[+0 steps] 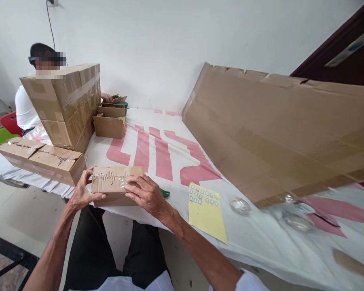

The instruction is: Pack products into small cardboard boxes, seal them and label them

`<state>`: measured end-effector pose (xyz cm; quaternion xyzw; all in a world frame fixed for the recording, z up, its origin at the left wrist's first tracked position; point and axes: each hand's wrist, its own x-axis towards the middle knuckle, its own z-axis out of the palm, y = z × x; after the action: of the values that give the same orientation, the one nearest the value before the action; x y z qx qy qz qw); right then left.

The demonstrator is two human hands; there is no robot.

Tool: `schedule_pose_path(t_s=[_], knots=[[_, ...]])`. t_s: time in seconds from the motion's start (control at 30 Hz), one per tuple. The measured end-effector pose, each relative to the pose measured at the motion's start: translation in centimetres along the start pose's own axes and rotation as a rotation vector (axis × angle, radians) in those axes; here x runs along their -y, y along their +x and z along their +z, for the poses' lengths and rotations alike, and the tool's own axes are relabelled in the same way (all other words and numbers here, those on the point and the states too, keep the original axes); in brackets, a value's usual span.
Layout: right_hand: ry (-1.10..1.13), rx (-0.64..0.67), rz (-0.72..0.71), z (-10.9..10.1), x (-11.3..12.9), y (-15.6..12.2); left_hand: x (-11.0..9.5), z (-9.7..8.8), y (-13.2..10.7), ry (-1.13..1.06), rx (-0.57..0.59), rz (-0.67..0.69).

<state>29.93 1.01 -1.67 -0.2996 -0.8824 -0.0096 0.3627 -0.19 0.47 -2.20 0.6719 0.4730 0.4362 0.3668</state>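
A small cardboard box [108, 184] sits at the table's front edge, its top seam covered with clear tape that looks wrinkled. My left hand [82, 193] grips the left end, thumb along the front face and fingers behind the corner. Across the right end lies my right hand [149, 196], its bent fingers pressed on the taped top and the front. A green object [165, 193], partly hidden, pokes out beside my right hand. Nearby lies a yellow sheet [204, 214] with rows of small pale stickers.
Taped cartons [71, 101] are stacked at the left, with two closed boxes [48, 159] before them. Behind stand open boxes [109, 125] and a seated person [27, 105]. A large cardboard sheet [276, 133] leans at right, near tape rolls [240, 205].
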Motion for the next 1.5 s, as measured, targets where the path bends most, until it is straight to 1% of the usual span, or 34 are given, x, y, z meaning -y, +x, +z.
schedule_pose_path(t_s=[0.2,0.27,0.33,0.4,0.43,0.47,0.53,0.6,0.63,0.67,0.7,0.73,0.77,0.8,0.83,0.87,0.9,0.93,1.0,1.07,1.13,1.2,1.27,1.4,1.5], knots=[[0.085,-0.084,0.006,0.3,0.5,0.2,-0.2,0.0,-0.1,-0.015,0.009,-0.007],[0.12,-0.124,0.033,0.0,0.0,0.1,-0.4,-0.1,-0.1,-0.018,0.015,-0.018],[0.103,-0.172,0.124,-0.5,-1.4,-0.4,-0.6,-0.3,-0.2,-0.005,0.021,-0.023],[0.016,-0.181,0.275,-1.0,-3.6,-1.6,-0.6,-0.5,-0.4,0.007,0.035,-0.019],[-0.046,-0.152,0.355,-1.0,-4.8,-2.5,-0.6,-0.5,-0.5,0.007,0.045,-0.016],[-0.109,-0.091,0.428,-1.0,-6.0,-3.4,-0.6,-0.6,-0.6,0.001,0.055,-0.014],[-0.206,0.091,0.54,-0.5,-7.9,-5.6,-0.4,-0.7,-0.8,-0.014,0.058,-0.015],[-0.241,0.268,0.619,0.5,-9.0,-7.4,-0.2,-0.6,-1.0,-0.023,0.047,-0.016],[-0.232,0.329,0.655,1.0,-9.3,-8.1,-0.1,-0.6,-1.1,-0.024,0.042,-0.014],[-0.206,0.357,0.695,1.5,-9.4,-8.6,0.0,-0.6,-1.2,-0.023,0.042,-0.011],[-0.165,0.342,0.739,1.9,-9.4,-8.7,0.1,-0.6,-1.3,-0.019,0.046,-0.005],[-0.109,0.287,0.78,2.1,-9.3,-8.6,0.1,-0.5,-1.4,-0.01,0.056,0.002],[-0.048,0.198,0.807,2.1,-9.2,-8.2,0.0,-0.5,-1.5,0.005,0.068,0.01],[0.008,0.087,0.807,2.0,-9.0,-7.7,-0.2,-0.4,-1.5,0.025,0.077,0.017],[0.053,-0.02,0.774,1.6,-8.6,-6.9,-0.5,-0.2,-1.5,0.045,0.08,0.023],[0.085,-0.099,0.711,1.1,-8.1,-6.0,-0.9,0.0,-1.4,0.063,0.077,0.028],[0.109,-0.136,0.625,0.6,-7.5,-5.1,-1.4,0.3,-1.3,0.076,0.07,0.037],[0.128,-0.132,0.534,0.1,-6.8,-4.2,-2.1,0.7,-1.2,0.085,0.061,0.05],[0.152,-0.048,0.398,-0.7,-5.4,-2.6,-3.5,1.6,-0.8,0.095,0.043,0.092],[0.154,0.037,0.349,-1.0,-4.3,-1.7,-4.7,2.5,-0.4,0.098,0.039,0.145],[0.152,0.062,0.359,-1.0,-4.0,-1.4,-5.3,3.1,-0.1,0.092,0.048,0.186],[0.174,0.055,0.38,-0.8,-4.4,-1.5,-5.2,3.3,-0.2,0.073,0.063,0.195],[0.206,0.047,0.394,-0.7,-5.1,-1.7,-4.5,3.2,-0.5,0.045,0.058,0.167],[0.237,0.037,0.409,-0.8,-5.8,-1.9,-2.7,2.8,-1.1,-0.009,-0.021,0.078],[0.236,0.026,0.415,-0.7,-5.7,-1.9,-2.0,2.7,-1.0,-0.015,-0.051,0.047]])
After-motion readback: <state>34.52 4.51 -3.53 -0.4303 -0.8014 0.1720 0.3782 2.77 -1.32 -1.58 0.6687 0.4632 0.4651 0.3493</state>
